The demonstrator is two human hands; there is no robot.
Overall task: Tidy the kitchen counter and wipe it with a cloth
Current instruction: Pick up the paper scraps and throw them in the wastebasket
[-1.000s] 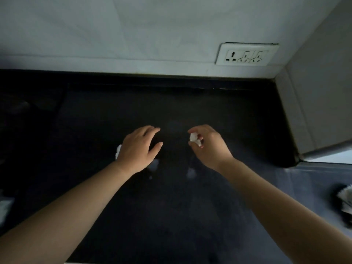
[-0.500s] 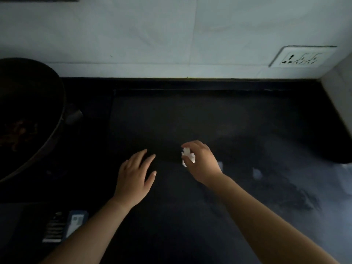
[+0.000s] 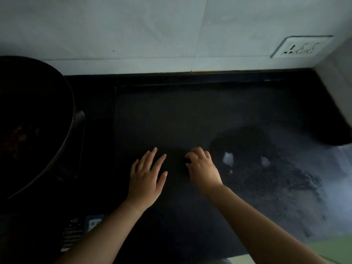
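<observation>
**Head view of a dark kitchen counter (image 3: 190, 115).**

- **Nearest, lower left:** a small bluish labelled packet (image 3: 93, 223) lies on the counter beside the left forearm.
- **Mid-field, left:** the left hand (image 3: 146, 176) lies palm down on the counter. Its fingers are straight and spread, and it holds nothing.
- **Mid-field, right:** the right hand (image 3: 202, 168) is just to the right of the left hand and apart from it. Its fingers are curled, with the tips down at the surface. In this dim light it cannot be told whether they pinch anything.
- **Right of the right hand:** two small pale pieces lie on the counter. The nearer scrap (image 3: 228, 159) is just beside the right hand, and the farther scrap (image 3: 265, 161) is further right. The counter's right part shows a pale sheen.
- **Far left:** a dark pan (image 3: 38, 111) stands with reddish-brown remains inside.
- **Behind:** a pale wall (image 3: 133, 31) carries a white socket plate (image 3: 301, 47) at upper right.
</observation>
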